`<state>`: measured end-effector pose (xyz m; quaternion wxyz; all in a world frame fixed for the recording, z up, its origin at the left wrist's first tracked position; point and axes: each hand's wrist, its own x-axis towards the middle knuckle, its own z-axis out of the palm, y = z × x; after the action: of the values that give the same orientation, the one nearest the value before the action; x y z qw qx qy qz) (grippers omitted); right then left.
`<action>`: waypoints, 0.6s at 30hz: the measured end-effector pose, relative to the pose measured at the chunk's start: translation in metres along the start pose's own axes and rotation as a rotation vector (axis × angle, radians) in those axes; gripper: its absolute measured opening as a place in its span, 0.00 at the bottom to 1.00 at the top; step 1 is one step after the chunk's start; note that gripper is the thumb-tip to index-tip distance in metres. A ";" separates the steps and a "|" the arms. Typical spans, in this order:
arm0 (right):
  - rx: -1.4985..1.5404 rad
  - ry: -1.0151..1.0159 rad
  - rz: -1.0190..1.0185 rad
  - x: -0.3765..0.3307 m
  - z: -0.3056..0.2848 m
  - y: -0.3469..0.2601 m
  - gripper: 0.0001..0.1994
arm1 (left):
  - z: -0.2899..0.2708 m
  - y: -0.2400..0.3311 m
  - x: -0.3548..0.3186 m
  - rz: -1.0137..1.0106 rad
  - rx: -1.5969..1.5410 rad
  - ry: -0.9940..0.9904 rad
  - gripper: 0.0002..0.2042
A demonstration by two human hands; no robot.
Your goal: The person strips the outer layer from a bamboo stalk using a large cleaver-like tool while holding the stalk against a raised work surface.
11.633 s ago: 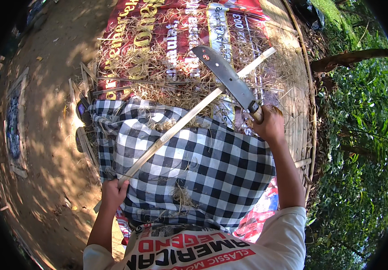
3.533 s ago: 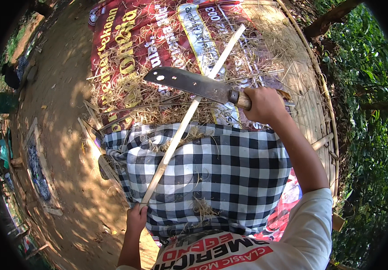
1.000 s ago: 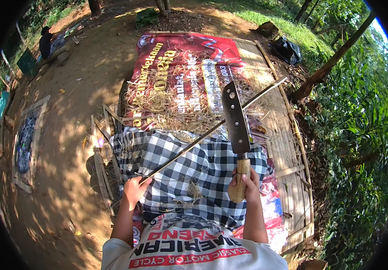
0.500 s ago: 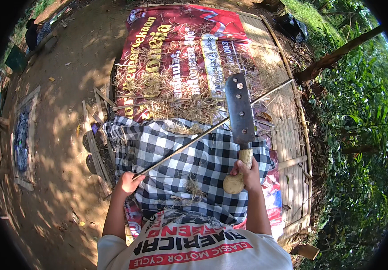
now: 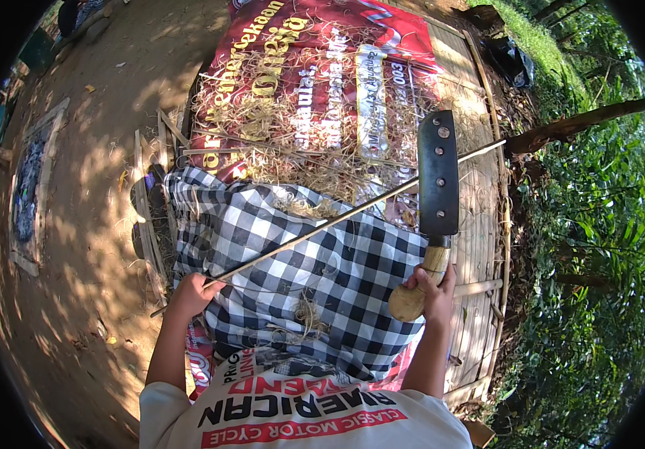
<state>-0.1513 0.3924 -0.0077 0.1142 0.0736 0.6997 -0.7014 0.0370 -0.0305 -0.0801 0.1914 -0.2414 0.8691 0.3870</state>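
My left hand (image 5: 194,294) is closed round the near end of a long thin bamboo strip (image 5: 315,230), which slants away to the far right across my lap. In my right hand (image 5: 433,290) is a broad-bladed cleaver (image 5: 438,176) with a wooden handle, its dark blade pierced by a row of holes and pointing away from me. The blade overlaps the strip toward its far part; whether they touch, I cannot tell. A black-and-white checked cloth (image 5: 270,224) covers my legs, with a clump of shavings (image 5: 307,316) lying on it.
A red printed banner (image 5: 255,67) strewn with curly shavings lies beyond my legs on a bamboo-slat platform (image 5: 479,247). Loose wooden strips (image 5: 148,232) rest at its left edge. A thick pole (image 5: 584,123) juts in from the right, before green plants (image 5: 599,202).
My right hand and the cleaver have moved right, and the blade stands straighter. My left hand has shifted slightly left with the strip. The whole view has also shifted.
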 end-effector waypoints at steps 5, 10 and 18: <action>0.050 -0.066 0.053 -0.011 -0.004 0.024 0.21 | -0.003 0.006 -0.003 -0.109 0.108 0.007 0.28; -0.042 0.004 0.122 -0.008 -0.020 0.007 0.19 | 0.000 0.003 -0.002 -0.044 0.060 0.030 0.28; -0.075 -0.095 0.176 0.003 -0.017 0.008 0.14 | 0.011 -0.026 0.005 -0.008 0.025 0.028 0.25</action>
<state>-0.1527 0.4092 -0.0162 0.2113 0.0970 0.7100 -0.6647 0.0495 -0.0392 -0.1048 0.1838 -0.2476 0.8756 0.3718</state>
